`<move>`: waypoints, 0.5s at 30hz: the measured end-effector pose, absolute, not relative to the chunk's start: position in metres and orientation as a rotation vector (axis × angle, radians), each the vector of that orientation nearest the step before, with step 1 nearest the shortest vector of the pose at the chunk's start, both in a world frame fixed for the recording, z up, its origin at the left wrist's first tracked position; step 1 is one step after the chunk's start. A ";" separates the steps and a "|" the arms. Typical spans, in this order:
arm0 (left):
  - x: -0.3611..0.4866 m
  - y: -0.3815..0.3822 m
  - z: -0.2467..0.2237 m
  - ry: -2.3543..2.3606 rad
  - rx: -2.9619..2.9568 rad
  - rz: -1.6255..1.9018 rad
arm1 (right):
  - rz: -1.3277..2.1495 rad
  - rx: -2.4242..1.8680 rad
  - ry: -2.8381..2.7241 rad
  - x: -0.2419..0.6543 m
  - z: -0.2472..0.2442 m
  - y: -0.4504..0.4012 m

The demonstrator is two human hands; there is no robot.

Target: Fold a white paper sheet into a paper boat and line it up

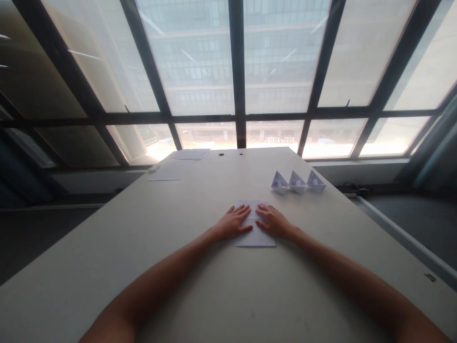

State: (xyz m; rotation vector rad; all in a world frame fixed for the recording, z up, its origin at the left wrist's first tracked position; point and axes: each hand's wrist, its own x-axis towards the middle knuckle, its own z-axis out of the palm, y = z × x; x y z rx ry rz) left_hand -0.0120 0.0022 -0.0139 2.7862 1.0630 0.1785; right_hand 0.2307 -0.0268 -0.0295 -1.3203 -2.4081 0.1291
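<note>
A folded sheet of white paper lies flat on the white table in front of me. My left hand rests on its left side, palm down with the fingers stretched out. On the paper's right side lies my right hand, also flat with fingers spread. Between the two hands a strip of the paper shows, with creases across it; the hands cover its side edges. Beyond my right hand, three folded paper boats stand in a row.
Loose white sheets lie at the far left of the table. Two dark round spots mark the far end. A small dark mark is near the right edge. Large framed windows rise behind the table.
</note>
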 end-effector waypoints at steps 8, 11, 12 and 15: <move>-0.010 0.003 -0.014 1.166 2.755 0.154 | 0.357 -1.222 -2.590 0.238 -0.017 -0.032; -0.014 0.006 -0.013 1.042 2.781 0.157 | 0.391 -1.231 -2.575 0.237 -0.014 -0.032; -0.016 0.007 -0.013 0.994 2.783 0.158 | 0.395 -1.231 -2.566 0.237 -0.014 -0.032; -0.020 0.010 -0.011 0.928 2.749 0.183 | 0.399 -1.230 -2.521 0.236 -0.013 -0.032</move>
